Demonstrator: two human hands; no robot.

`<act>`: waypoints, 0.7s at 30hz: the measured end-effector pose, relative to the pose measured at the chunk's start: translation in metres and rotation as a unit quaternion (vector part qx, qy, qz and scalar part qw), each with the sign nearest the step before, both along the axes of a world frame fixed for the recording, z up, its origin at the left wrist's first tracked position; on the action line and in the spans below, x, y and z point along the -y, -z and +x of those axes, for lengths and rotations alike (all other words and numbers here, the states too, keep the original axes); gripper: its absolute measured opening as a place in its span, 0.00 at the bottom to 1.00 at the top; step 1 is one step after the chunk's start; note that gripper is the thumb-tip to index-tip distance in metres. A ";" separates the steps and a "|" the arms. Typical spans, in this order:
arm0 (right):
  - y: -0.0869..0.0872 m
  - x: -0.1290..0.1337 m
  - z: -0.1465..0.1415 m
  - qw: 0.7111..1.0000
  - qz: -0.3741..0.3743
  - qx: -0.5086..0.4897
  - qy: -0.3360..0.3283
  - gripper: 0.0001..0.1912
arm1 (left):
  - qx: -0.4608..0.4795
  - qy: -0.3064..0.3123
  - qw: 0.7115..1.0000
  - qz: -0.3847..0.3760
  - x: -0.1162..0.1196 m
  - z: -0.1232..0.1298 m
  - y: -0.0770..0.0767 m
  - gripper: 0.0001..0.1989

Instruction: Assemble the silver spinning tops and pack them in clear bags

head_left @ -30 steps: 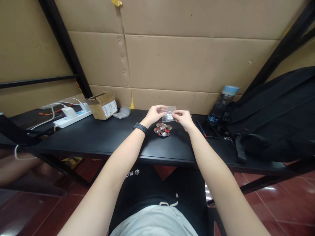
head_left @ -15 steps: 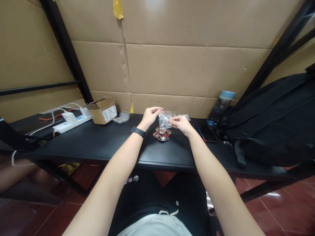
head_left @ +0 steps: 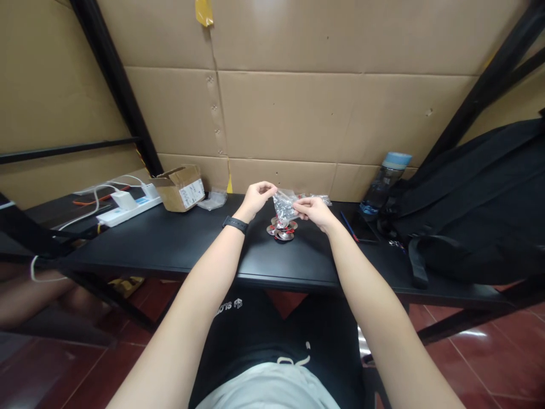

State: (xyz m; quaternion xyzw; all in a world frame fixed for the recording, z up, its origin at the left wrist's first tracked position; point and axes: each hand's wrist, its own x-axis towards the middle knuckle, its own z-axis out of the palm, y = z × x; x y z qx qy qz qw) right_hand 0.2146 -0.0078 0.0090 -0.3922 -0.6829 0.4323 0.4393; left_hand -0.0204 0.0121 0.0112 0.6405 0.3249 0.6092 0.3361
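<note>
A small clear plastic bag (head_left: 284, 205) is stretched between my two hands, above the black table (head_left: 204, 238). My left hand (head_left: 258, 197) pinches its upper left edge and wears a dark band at the wrist. On the other side, my right hand (head_left: 313, 210) grips the bag's right edge with thumb and fingers. What the bag holds is too small and shiny to make out. Just below it lies a pile of round silvery discs with red parts (head_left: 283, 233), partly covered by the bag. Behind my right hand rests another shiny clear packet (head_left: 326, 200).
To the left stand an open cardboard box (head_left: 176, 190), a flat clear bag (head_left: 213, 200) and a white power strip (head_left: 130, 212) with cables. On the right are a pen (head_left: 348, 225), a dark phone (head_left: 367, 232), a blue-lidded bottle (head_left: 385, 182) and a black backpack (head_left: 477, 204). Cardboard lines the back.
The bag's lower part tilts down a little more over the discs. Both hands keep their hold on it. The whole view has shifted slightly.
</note>
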 end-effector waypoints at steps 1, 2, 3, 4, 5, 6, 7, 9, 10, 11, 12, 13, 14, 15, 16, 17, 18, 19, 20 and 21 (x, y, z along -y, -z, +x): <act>0.000 0.000 0.000 1.000 0.001 -0.002 -0.005 0.23 | 0.012 0.019 1.000 -0.017 0.000 0.001 0.000 0.14; 0.001 0.000 -0.001 1.000 0.003 -0.001 -0.009 0.22 | 0.021 0.034 0.999 -0.033 0.000 0.003 0.001 0.12; 0.001 0.000 -0.001 1.000 0.003 0.003 -0.012 0.22 | 0.029 0.041 0.998 -0.044 0.000 0.005 0.001 0.10; 0.001 0.000 -0.002 1.000 0.001 0.007 -0.012 0.21 | 0.038 0.038 0.997 -0.049 0.000 0.007 0.001 0.09; 0.001 0.001 -0.003 1.000 -0.005 0.010 -0.011 0.20 | 0.048 0.023 0.997 -0.049 -0.001 0.009 0.002 0.08; 0.001 0.002 -0.004 1.000 -0.012 0.011 -0.011 0.19 | 0.057 0.002 0.997 -0.044 -0.001 0.010 0.001 0.08; 0.001 0.002 -0.005 1.000 -0.017 0.009 -0.011 0.19 | 0.065 -0.021 0.997 -0.040 -0.001 0.011 0.001 0.07; 0.001 0.002 -0.005 1.000 -0.016 -0.003 -0.008 0.20 | 0.067 -0.050 0.996 -0.040 -0.002 0.011 0.000 0.07; 0.002 0.001 -0.005 1.000 -0.008 -0.011 0.000 0.21 | 0.062 -0.055 0.996 -0.039 -0.001 0.010 -0.001 0.07; 0.002 0.000 -0.004 1.000 0.003 -0.021 0.013 0.20 | 0.053 -0.056 0.996 -0.036 -0.001 0.009 -0.002 0.07; 0.002 -0.002 -0.003 0.999 0.015 -0.033 0.032 0.18 | 0.040 -0.051 0.997 -0.029 0.000 0.008 -0.003 0.07; 0.001 -0.003 -0.002 0.997 0.026 -0.043 0.053 0.16 | 0.027 -0.042 0.999 -0.021 0.001 0.006 -0.004 0.07; 0.001 -0.005 -0.001 0.995 0.035 -0.053 0.073 0.14 | 0.013 -0.030 0.999 -0.012 0.002 0.005 -0.005 0.07; 0.000 -0.006 0.000 0.993 0.041 -0.063 0.090 0.12 | 0.000 -0.019 1.000 -0.005 0.003 0.004 -0.006 0.06; -0.001 -0.007 0.000 0.991 0.042 -0.074 0.104 0.11 | -0.010 -0.009 1.000 -0.001 0.004 0.003 -0.007 0.06; -0.003 -0.007 0.001 0.989 0.041 -0.087 0.113 0.12 | -0.020 -0.002 1.000 0.001 0.004 0.002 -0.007 0.06; -0.004 -0.007 0.002 0.987 0.039 -0.101 0.118 0.12 | -0.030 -0.001 1.000 0.004 0.005 0.002 -0.007 0.07; -0.005 -0.007 0.002 0.985 0.037 -0.116 0.121 0.13 | -0.044 -0.006 0.999 0.011 0.005 0.001 -0.007 0.08; -0.006 -0.007 0.002 0.983 0.034 -0.131 0.122 0.14 | -0.062 -0.022 0.997 0.026 0.006 0.000 -0.007 0.10; -0.006 -0.007 0.002 0.982 0.031 -0.143 0.120 0.14 | -0.087 -0.047 0.994 0.049 0.008 -0.001 -0.008 0.12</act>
